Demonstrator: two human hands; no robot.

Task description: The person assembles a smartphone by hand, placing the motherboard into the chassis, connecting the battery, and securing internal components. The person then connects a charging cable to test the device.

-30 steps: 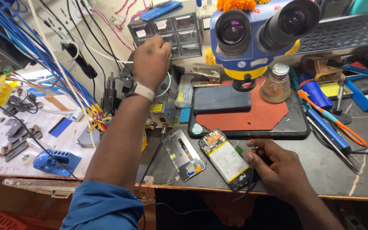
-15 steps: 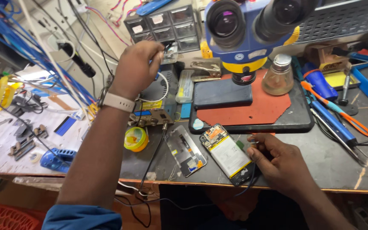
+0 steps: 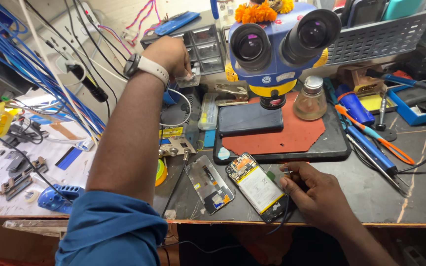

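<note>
phone (image 3: 258, 187) is opened up, back off, battery and board exposed, lying just left of your right hand (image 3: 316, 197), which is closed on its edge. left hand (image 3: 171, 55) is far up, pinching a small clear drawer (image 3: 189, 80) at the parts cabinet (image 3: 198, 44). reassembly not started, i'd judge. count: one open phone, one bare frame (image 3: 209, 183) beside it, one dark phone (image 3: 250, 119) under the microscope (image 3: 277, 47).

Opened phone (image 3: 258, 188), battery exposed, flat at bench edge

Phone repair workshop: stereo microscope (image 3: 277, 44), opened phone (image 3: 258, 187), screwdrivers (image 3: 371, 143), tangled cables (image 3: 20, 64).
</note>
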